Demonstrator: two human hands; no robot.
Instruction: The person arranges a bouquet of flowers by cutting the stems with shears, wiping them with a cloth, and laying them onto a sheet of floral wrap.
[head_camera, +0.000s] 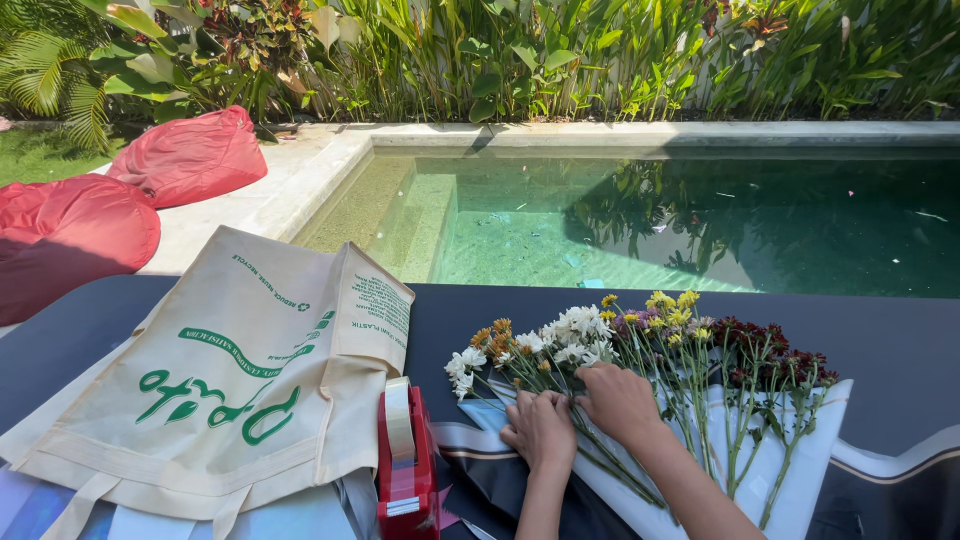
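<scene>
A row of cut flowers, white, orange, yellow, purple and dark red, lies on white wrapping paper on a dark table. My left hand rests on the green stems below the white and orange blooms, fingers curled around them. My right hand sits just beside it, fingers closed over the stems under the white blooms. Both hands touch each other over the same bunch.
A beige cloth tote bag with green print lies on the table's left. A red tape dispenser stands beside it. Beyond the table are a green pool, red beanbags and dense plants.
</scene>
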